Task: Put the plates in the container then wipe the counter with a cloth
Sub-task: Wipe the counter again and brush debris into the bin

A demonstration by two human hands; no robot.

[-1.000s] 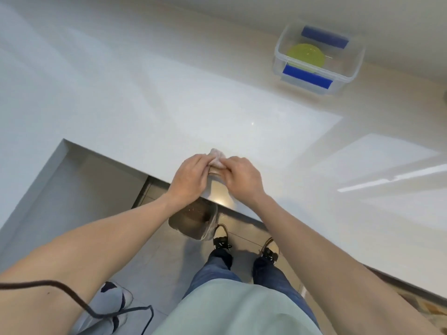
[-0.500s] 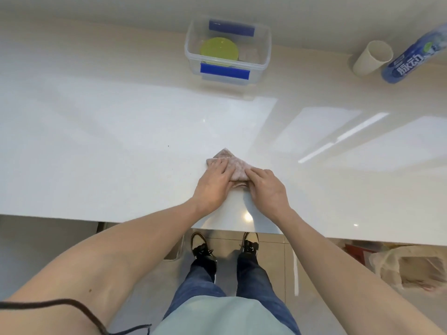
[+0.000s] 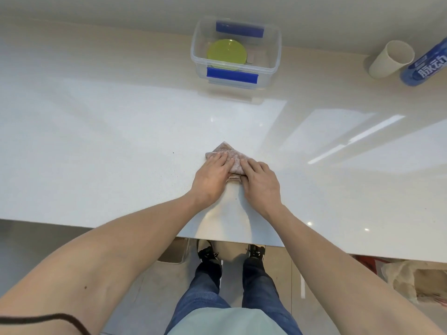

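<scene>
A small folded pinkish-brown cloth point(image 3: 231, 153) lies on the white counter point(image 3: 108, 141), a little back from its front edge. My left hand point(image 3: 212, 175) presses flat on the cloth's left side with straight fingers. My right hand point(image 3: 260, 181) presses on its right side, fingers also flat. Far behind them, by the wall, stands a clear plastic container point(image 3: 273, 56) with blue clips. A yellow-green plate point(image 3: 226, 55) lies inside it.
A beige cup point(image 3: 390, 59) lies on its side at the back right, next to a blue bottle point(image 3: 428, 66). Below the counter edge I see my feet, a bin point(image 3: 174, 252) and a plastic bag point(image 3: 411, 279) on the floor.
The view has swung to face the counter squarely. Both hands went from bunching the cloth at the counter edge to pressing it flat, a little further onto the counter.
</scene>
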